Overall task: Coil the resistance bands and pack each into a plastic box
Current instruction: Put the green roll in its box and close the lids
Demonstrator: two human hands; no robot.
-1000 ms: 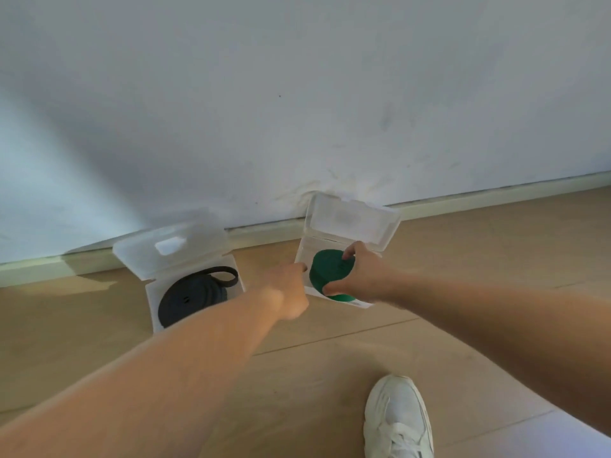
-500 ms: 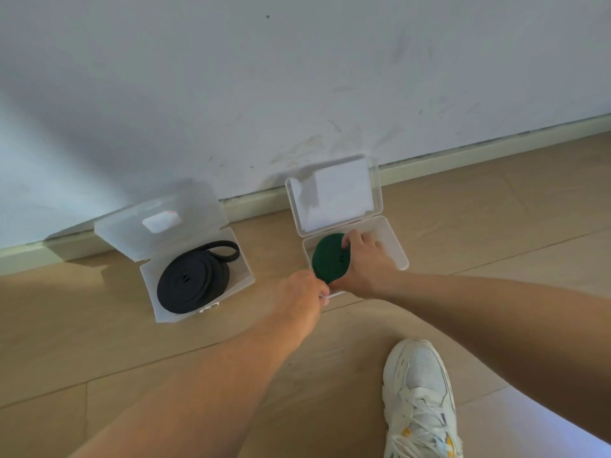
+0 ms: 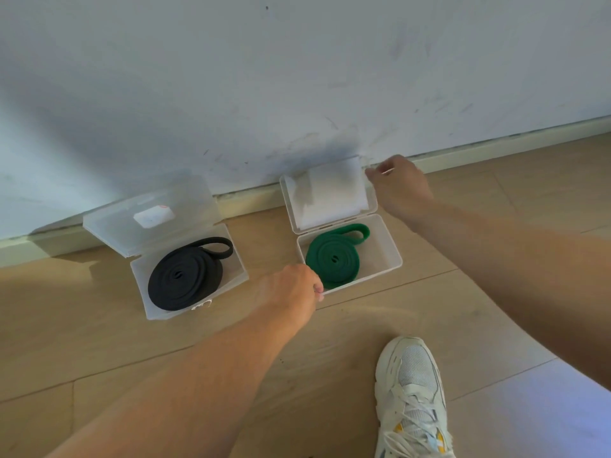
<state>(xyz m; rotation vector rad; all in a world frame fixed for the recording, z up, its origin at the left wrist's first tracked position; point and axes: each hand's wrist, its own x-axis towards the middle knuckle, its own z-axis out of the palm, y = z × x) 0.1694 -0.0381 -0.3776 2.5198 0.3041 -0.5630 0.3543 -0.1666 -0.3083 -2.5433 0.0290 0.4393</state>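
Head view: green band (image 3: 332, 257) coiled flat inside the right box (image 3: 390, 246), just past the L hand (image 3: 294, 289) fingertips. L fingers curled, pinching the box's near-left corner, prob. to steady it. R hand (image 3: 401, 186) has fingers bent on the open lid (image 3: 330, 196) at its far-right corner, likely to swing it shut. Black band (image 3: 185, 276) sits coiled in left box (image 3: 238, 276), lid up, well left of L fingers. Floor (image 3: 99, 342) under both.

Indoor room, likely a home, wood-plank floor (image 3: 99, 342), scuffed white wall (image 3: 297, 77), pale baseboard (image 3: 496, 147)
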